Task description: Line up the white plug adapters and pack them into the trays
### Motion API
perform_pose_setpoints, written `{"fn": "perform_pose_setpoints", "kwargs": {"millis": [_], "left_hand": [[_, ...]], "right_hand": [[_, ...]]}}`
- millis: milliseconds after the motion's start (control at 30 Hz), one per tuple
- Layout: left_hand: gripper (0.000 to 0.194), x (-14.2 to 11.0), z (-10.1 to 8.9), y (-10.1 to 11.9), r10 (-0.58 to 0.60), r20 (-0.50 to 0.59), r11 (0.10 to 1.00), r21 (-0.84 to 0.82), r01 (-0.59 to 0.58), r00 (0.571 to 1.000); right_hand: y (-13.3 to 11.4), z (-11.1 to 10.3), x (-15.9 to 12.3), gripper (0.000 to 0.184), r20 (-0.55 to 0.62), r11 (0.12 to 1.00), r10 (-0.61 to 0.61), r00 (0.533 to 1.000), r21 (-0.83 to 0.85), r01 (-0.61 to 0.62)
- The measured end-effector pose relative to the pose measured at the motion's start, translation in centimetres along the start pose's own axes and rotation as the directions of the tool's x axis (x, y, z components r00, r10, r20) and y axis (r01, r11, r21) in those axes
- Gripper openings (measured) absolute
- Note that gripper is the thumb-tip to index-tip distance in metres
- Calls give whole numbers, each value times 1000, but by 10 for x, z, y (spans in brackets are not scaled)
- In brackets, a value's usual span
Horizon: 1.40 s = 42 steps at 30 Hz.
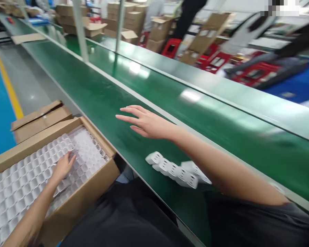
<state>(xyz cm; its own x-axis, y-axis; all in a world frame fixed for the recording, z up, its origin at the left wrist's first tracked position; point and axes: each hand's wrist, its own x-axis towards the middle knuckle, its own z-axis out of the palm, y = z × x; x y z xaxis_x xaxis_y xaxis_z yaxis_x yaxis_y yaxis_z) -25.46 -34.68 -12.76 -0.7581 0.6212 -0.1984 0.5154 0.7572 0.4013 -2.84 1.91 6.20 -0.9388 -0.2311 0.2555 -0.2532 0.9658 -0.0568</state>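
Factory floor, a packing/assy. line: long green conveyor belt (74, 79) runs diag. thru the area, w/ white slotted plastic units (170, 169) in a row by its near edge. Just beside that edge, an open ctn. (92, 192) w/ multi-cell plastic trays (23, 176). Past the belt's far edge: stacked cardboard boxes (135, 20), red plastic stools (171, 47), a blurred worker in dark trousers (189, 19). Yellow safety line (6, 75) borders blue flooring (0, 99), typ. industrial.

Belt (100, 92) is gleaming green, white blocks (172, 170) are showing dark slots, whitish tray (27, 178) is forming a grid
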Motion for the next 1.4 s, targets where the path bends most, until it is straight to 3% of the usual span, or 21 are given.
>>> {"fn": "perform_pose_setpoints", "kwargs": {"millis": [67, 133, 200, 233, 333, 400, 467, 533, 600, 667, 833, 967, 1067, 1233, 1300, 1333, 1400], "left_hand": [[50, 4, -2, 16, 70, 13, 997, 44, -71, 997], [45, 8, -2, 48, 246, -44, 968, 67, -243, 968], [37, 11, -1, 97, 473, -85, 881, 35, -471, 877], [33, 12, 1, 126, 573, -86, 818, 4, -575, 815], [43, 13, 9, 217, 867, -42, 491, -100, -865, 497], [59, 12, 18, 270, 954, 33, 299, -129, -945, 298], [69, 10, 29, 311, 985, 115, 142, -148, -979, 126], [71, 7, 42, 339, 981, 193, 45, -172, -984, 11], [66, 4, 55, 356, 964, 264, 17, -184, -983, -33], [60, -1, 64, 364, 949, 314, 25, -160, -987, -27], [63, -15, 69, 367, 953, 301, 41, -31, -999, 30], [72, -26, 66, 369, 940, 334, 73, 14, -997, 73], [67, -30, 68, 372, 925, 362, 119, 17, -993, 117], [61, -27, 70, 372, 908, 392, 158, 4, -987, 147], [64, -24, 68, 369, 910, 360, 254, -97, -962, 204], [67, -22, 66, 367, 907, 333, 332, -185, -925, 259], [72, -23, 63, 361, 854, 291, 520, -441, -732, 432]], "right_hand": [[-2, -16, -51, 57, 4, 990, 134, 991, 32, -134], [-7, -24, -97, 52, 14, 962, 266, 964, 59, -266], [-16, -25, -136, 46, 26, 921, 380, 924, 82, -381], [-22, -23, -153, 43, 26, 900, 426, 904, 92, -426], [-43, -16, -195, 36, 12, 854, 509, 860, 118, -507], [-60, -12, -216, 40, 16, 826, 553, 833, 116, -551], [-78, -8, -232, 49, 40, 790, 606, 795, 88, -607], [-93, -3, -243, 56, 46, 739, 671, 740, 30, -673], [-103, 4, -250, 55, 18, 690, 724, 689, -28, -724], [-109, 13, -253, 47, -25, 661, 749, 662, -54, -749], [-110, 31, -252, 30, -101, 676, 733, 673, -4, -737], [-111, 41, -251, 30, -158, 675, 732, 663, 32, -737], [-114, 47, -250, 32, -202, 669, 732, 651, 31, -743], [-115, 51, -253, 37, -228, 666, 730, 644, 28, -745], [-115, 50, -255, 48, -237, 668, 729, 642, 43, -743], [-114, 49, -255, 53, -250, 671, 725, 641, 52, -739], [-115, 48, -255, 58, -297, 686, 708, 641, 70, -725]]}}
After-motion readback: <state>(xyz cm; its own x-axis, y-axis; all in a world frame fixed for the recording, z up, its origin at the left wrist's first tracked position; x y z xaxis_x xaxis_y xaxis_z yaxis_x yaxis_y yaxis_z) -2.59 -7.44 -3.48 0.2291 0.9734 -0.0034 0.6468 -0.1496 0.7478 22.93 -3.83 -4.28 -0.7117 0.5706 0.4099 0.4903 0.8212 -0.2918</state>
